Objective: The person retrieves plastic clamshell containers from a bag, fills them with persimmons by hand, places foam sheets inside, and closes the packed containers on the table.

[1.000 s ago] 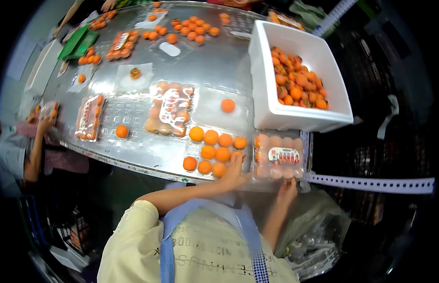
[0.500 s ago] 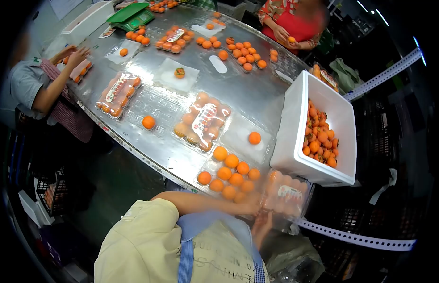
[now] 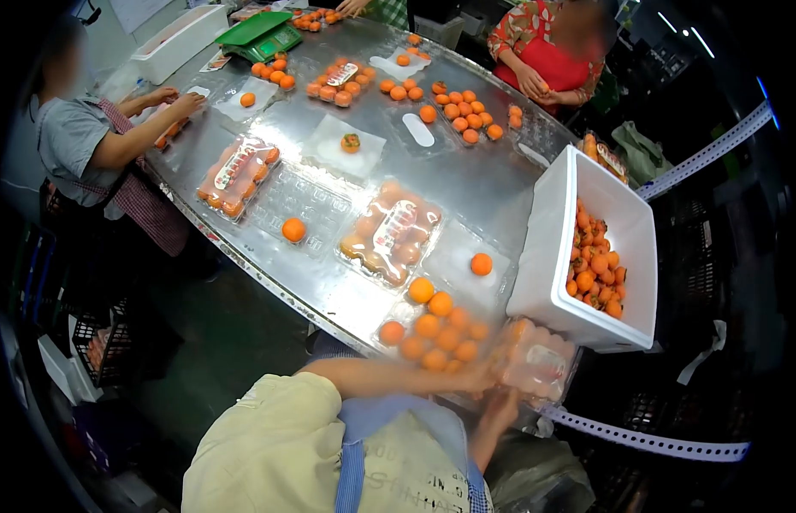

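Near the table's right corner lies a closed clear plastic pack of persimmons (image 3: 541,355) with a white label. My left hand (image 3: 476,376), blurred, reaches across to the pack's left edge; its fingers do not show clearly. My right hand (image 3: 500,407) is closed at the pack's near left corner, its fingers against the plastic edge. Just left of the pack, loose orange persimmons (image 3: 428,326) sit in rows in a clear tray. Behind them is another labelled persimmon pack (image 3: 391,231), with a single persimmon (image 3: 481,264) on a sheet to its right.
A white foam box (image 3: 543,256) holding many persimmons (image 3: 596,274) stands at the right edge. A green scale (image 3: 259,34) is at the back left. Co-workers stand left (image 3: 115,145) and across the metal table (image 3: 201,190). A perforated metal rail (image 3: 646,438) juts out right.
The whole view has shifted, so things appear further right and lower. My hands stay beside the pack. The left co-worker's hands have moved, and another person's hand shows at the far edge.
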### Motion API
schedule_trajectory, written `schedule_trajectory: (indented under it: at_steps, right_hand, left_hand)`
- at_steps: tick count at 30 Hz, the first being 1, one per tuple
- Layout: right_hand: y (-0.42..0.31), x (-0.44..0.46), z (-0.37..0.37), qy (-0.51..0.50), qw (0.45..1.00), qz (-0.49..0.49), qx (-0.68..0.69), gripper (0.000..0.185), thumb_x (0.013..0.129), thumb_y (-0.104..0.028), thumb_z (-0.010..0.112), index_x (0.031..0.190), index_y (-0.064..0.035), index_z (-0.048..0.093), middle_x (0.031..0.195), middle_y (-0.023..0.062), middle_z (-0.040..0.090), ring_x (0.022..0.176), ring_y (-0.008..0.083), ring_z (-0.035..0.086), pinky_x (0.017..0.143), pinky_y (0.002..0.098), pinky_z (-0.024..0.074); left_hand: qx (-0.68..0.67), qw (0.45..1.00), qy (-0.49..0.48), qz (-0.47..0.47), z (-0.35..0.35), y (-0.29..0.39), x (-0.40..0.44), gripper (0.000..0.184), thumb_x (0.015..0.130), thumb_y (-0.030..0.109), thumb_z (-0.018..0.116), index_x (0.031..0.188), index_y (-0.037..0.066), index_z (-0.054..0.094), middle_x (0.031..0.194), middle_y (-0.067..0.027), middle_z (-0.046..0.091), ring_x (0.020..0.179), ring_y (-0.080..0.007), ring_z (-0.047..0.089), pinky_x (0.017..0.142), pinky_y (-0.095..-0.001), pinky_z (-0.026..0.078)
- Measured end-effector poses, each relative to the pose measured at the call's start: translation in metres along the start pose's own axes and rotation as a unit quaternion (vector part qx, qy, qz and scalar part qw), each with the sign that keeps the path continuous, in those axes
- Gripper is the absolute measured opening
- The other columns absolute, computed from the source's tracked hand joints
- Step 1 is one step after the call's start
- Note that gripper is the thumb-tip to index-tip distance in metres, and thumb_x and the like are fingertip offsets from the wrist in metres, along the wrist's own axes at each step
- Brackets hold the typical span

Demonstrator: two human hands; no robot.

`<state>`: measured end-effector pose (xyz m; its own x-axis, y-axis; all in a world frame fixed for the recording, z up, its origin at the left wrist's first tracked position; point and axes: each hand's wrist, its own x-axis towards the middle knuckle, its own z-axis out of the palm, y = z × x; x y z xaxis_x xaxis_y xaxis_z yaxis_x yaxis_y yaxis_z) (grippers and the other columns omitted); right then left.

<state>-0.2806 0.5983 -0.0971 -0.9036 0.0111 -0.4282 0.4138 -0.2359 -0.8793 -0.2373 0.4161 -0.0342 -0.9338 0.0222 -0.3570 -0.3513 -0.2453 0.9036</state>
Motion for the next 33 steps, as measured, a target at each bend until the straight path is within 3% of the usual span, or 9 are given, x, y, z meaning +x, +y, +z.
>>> schedule_trajectory:
  at_steps: [4, 8, 11, 13, 14, 17, 22, 26, 33]
  right_hand:
    - [-0.005, -0.008, 0.022, 0.073, 0.997, -0.022, -0.014, 0.019, 0.089, -0.027, 0.058, 0.094, -0.0079, 0.059, 0.080, -0.0017, 0.057, 0.070, 0.0054, 0.052, 0.058, 0.0193, 0.0406]
    - [-0.006, -0.020, 0.031, 0.076, 0.996, -0.027, 0.045, 0.021, 0.090, -0.029, 0.057, 0.094, -0.0080, 0.059, 0.083, 0.0003, 0.058, 0.072, 0.0087, 0.054, 0.061, 0.0210, 0.0433]
    - [-0.008, -0.056, 0.052, 0.102, 0.973, 0.037, 0.203, 0.025, 0.090, -0.029, 0.057, 0.097, -0.0054, 0.058, 0.088, 0.0048, 0.058, 0.076, 0.0137, 0.055, 0.062, 0.0231, 0.0455]
    - [0.012, -0.076, 0.061, 0.070, 0.991, 0.060, 0.097, 0.023, 0.089, -0.025, 0.058, 0.098, -0.0035, 0.058, 0.087, 0.0053, 0.058, 0.075, 0.0139, 0.055, 0.064, 0.0237, 0.0461]
    - [0.020, -0.092, 0.065, 0.061, 0.995, 0.071, 0.044, 0.022, 0.089, -0.023, 0.058, 0.098, -0.0026, 0.058, 0.087, 0.0055, 0.058, 0.075, 0.0140, 0.055, 0.065, 0.0240, 0.0464]
    - [0.012, -0.126, 0.131, -0.094, 0.984, 0.049, -0.142, 0.020, 0.088, -0.013, 0.057, 0.101, 0.0007, 0.057, 0.089, 0.0068, 0.060, 0.077, 0.0142, 0.057, 0.069, 0.0267, 0.0472]
    - [0.019, -0.103, 0.248, -0.247, 0.900, -0.159, -0.323, 0.028, 0.087, -0.015, 0.057, 0.106, 0.0058, 0.054, 0.098, 0.0149, 0.062, 0.093, 0.0225, 0.060, 0.080, 0.0308, 0.0475]
    - [0.034, -0.081, 0.308, -0.220, 0.824, -0.262, -0.451, 0.033, 0.084, -0.020, 0.057, 0.104, 0.0054, 0.054, 0.099, 0.0238, 0.059, 0.092, 0.0377, 0.058, 0.081, 0.0412, 0.0452]
    - [0.046, -0.102, 0.344, -0.229, 0.698, -0.356, -0.577, 0.026, 0.080, -0.017, 0.056, 0.096, 0.0036, 0.052, 0.094, 0.0236, 0.056, 0.090, 0.0415, 0.052, 0.079, 0.0468, 0.0416]
  left_hand:
    - [0.018, 0.996, -0.080, -0.043, -0.020, -0.011, -0.004, 0.037, 0.083, 0.015, 0.059, 0.112, -0.002, 0.044, 0.084, -0.0140, 0.061, 0.061, -0.0180, 0.064, 0.050, -0.0296, 0.055]
    - [0.051, 0.995, -0.041, 0.068, -0.072, -0.002, -0.033, 0.032, 0.083, 0.016, 0.060, 0.110, 0.001, 0.051, 0.088, -0.0116, 0.062, 0.071, -0.0175, 0.063, 0.060, -0.0295, 0.053]
    - [0.050, 0.978, 0.126, 0.157, -0.132, 0.007, -0.064, 0.026, 0.084, 0.016, 0.062, 0.106, 0.003, 0.056, 0.090, -0.0081, 0.063, 0.079, -0.0164, 0.062, 0.069, -0.0299, 0.051]
    - [0.156, 0.922, 0.323, 0.148, -0.179, -0.008, -0.077, 0.025, 0.084, 0.015, 0.061, 0.108, 0.005, 0.058, 0.089, -0.0076, 0.064, 0.079, -0.0153, 0.061, 0.069, -0.0293, 0.050]
    - [0.172, 0.907, 0.369, 0.105, -0.205, -0.009, -0.085, 0.024, 0.084, 0.013, 0.061, 0.107, 0.005, 0.058, 0.089, -0.0071, 0.063, 0.079, -0.0161, 0.060, 0.070, -0.0286, 0.049]
    - [0.233, 0.825, 0.476, 0.195, -0.262, -0.009, -0.107, 0.031, 0.080, 0.009, 0.063, 0.109, 0.002, 0.056, 0.094, -0.0087, 0.060, 0.079, -0.0166, 0.056, 0.072, -0.0286, 0.047]
    - [0.347, 0.814, 0.439, 0.159, -0.289, 0.008, -0.117, 0.044, 0.075, 0.008, 0.063, 0.116, -0.003, 0.049, 0.109, -0.0187, 0.052, 0.098, -0.0324, 0.050, 0.087, -0.0382, 0.041]
    - [0.357, 0.817, 0.426, 0.153, -0.306, 0.011, -0.110, 0.052, 0.074, 0.009, 0.064, 0.120, -0.007, 0.044, 0.109, -0.0237, 0.051, 0.101, -0.0393, 0.048, 0.091, -0.0426, 0.038]
    - [0.329, 0.884, 0.332, 0.008, -0.331, 0.040, -0.110, 0.064, 0.076, 0.021, 0.066, 0.125, -0.011, 0.041, 0.114, -0.0294, 0.052, 0.105, -0.0392, 0.052, 0.091, -0.0409, 0.042]
